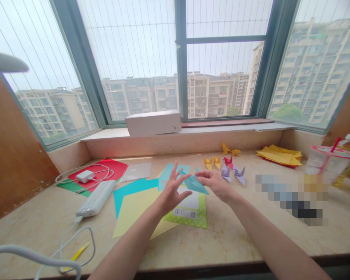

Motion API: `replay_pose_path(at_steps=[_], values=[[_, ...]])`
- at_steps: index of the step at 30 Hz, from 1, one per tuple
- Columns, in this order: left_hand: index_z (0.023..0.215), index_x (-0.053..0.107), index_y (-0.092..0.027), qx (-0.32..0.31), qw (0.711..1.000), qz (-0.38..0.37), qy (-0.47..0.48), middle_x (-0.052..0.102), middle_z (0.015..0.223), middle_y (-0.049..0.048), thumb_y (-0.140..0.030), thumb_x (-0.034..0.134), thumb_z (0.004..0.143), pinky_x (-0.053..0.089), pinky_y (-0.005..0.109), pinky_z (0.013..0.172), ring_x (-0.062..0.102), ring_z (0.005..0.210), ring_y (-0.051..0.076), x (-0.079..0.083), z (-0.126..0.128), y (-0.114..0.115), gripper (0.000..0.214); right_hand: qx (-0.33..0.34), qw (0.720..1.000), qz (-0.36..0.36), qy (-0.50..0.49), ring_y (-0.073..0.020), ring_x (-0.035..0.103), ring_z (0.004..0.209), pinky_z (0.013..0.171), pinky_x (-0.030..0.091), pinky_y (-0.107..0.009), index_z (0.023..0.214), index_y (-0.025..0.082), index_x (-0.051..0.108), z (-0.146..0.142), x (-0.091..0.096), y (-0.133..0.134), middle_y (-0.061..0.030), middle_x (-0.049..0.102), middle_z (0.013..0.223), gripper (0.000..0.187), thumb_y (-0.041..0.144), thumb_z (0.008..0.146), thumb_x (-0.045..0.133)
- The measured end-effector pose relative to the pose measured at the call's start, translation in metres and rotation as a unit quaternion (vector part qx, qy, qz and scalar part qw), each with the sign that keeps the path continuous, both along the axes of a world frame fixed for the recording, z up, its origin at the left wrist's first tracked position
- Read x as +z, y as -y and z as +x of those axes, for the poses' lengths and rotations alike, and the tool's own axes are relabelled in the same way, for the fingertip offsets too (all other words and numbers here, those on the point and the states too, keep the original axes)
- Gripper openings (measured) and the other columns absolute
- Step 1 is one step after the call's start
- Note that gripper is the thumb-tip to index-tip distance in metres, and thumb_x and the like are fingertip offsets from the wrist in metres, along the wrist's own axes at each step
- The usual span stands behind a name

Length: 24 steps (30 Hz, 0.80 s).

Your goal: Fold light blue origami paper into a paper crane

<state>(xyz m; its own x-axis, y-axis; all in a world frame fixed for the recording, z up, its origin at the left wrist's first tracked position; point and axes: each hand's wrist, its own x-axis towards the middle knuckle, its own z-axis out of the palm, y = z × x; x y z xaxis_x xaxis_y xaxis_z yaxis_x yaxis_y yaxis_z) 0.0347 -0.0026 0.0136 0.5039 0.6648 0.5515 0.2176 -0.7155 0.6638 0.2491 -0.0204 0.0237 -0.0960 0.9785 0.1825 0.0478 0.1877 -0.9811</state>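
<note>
In the head view my right hand (214,182) pinches the upper edge of a light-blue piece of folded paper (196,184), which comes to a point at its lower right. My left hand (172,189) is beside the paper's left end with its fingers spread; whether a fingertip touches the paper I cannot tell. Below both hands lies a green dotted packet (200,217) with a white label. Sheets of pale yellow paper (134,214) and blue paper (128,188) spread out to the left. Beyond my right hand stand small folded paper birds: yellow (208,163), red (228,162) and purple (239,175).
A white power bank (96,198) with cables lies left, near a charger plug (84,176) on red paper (116,168). Yellow sheets (280,156) and a plastic cup with a straw (323,161) are at the right. A white box (153,123) rests on the window ledge.
</note>
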Motion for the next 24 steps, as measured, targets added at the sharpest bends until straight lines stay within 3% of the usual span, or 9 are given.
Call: replay_pose_path(at_steps=[2,5,11,13,17,20,24], values=[[0.122,0.067,-0.030,0.032,0.995,0.072,-0.067,0.015,0.163,0.0082,-0.025,0.073,0.082,0.034,0.055,0.114,0.035,0.142,0.035,0.001,-0.004,-0.002,0.040,0.016,1.000,-0.015,0.010,-0.0181,0.068,0.076,0.077,0.051,-0.034,0.099,0.013,0.073,0.002,-0.001,0.000,-0.0071,0.076,0.089,0.037,0.040,0.074,0.075],[0.115,0.071,-0.027,0.064,0.980,0.131,-0.134,0.038,0.154,0.0116,-0.033,0.071,0.085,0.032,0.056,0.113,0.035,0.142,0.035,0.003,-0.007,-0.003,0.030,0.013,0.999,-0.016,0.048,-0.0201,0.069,0.080,0.078,0.051,-0.035,0.100,0.013,0.073,0.002,-0.005,-0.001,-0.0081,0.076,0.091,0.037,0.041,0.075,0.074],[0.103,0.075,-0.024,0.062,0.957,0.144,-0.246,0.071,0.114,0.0103,-0.040,0.068,0.087,0.046,0.045,0.096,0.062,0.109,0.030,0.006,-0.007,-0.001,0.024,0.059,0.981,0.059,0.177,-0.0224,0.069,0.081,0.075,0.052,-0.035,0.097,0.015,0.076,0.001,-0.009,-0.001,-0.0076,0.076,0.090,0.033,0.043,0.088,0.061],[0.102,0.075,-0.022,0.057,0.949,0.136,-0.279,0.074,0.104,0.0097,-0.040,0.066,0.088,0.047,0.040,0.088,0.066,0.099,0.028,0.007,-0.007,-0.001,0.024,0.069,0.972,0.084,0.210,-0.0230,0.069,0.084,0.078,0.052,-0.036,0.093,0.018,0.077,0.001,-0.006,0.002,-0.0067,0.076,0.090,0.033,0.044,0.091,0.057],[0.101,0.075,-0.023,0.061,0.942,0.128,-0.305,0.075,0.095,0.0089,-0.039,0.064,0.090,0.046,0.034,0.082,0.068,0.091,0.026,0.003,-0.008,-0.003,0.022,0.071,0.956,0.153,0.241,-0.0244,0.067,0.100,0.093,0.049,-0.038,0.090,0.024,0.080,0.002,-0.006,0.006,-0.0065,0.073,0.108,0.017,0.036,0.081,0.072],[0.111,0.072,-0.024,0.054,0.947,0.112,-0.298,0.076,0.096,0.0074,-0.037,0.069,0.087,0.046,0.032,0.082,0.070,0.090,0.025,0.000,-0.011,-0.005,0.027,0.080,0.934,0.180,0.299,-0.0227,0.066,0.091,0.087,0.050,-0.038,0.088,0.025,0.080,0.003,-0.013,0.003,-0.0062,0.073,0.097,0.011,0.028,0.082,0.072],[0.101,0.074,-0.023,0.027,0.940,0.119,-0.318,0.076,0.090,0.0056,-0.028,0.068,0.087,0.045,0.029,0.079,0.069,0.086,0.022,0.000,-0.015,-0.007,0.016,0.069,0.907,0.199,0.364,-0.0201,0.064,0.081,0.078,0.049,-0.035,0.085,0.023,0.080,0.002,-0.017,0.001,-0.0052,0.072,0.084,0.013,0.020,0.085,0.067]])
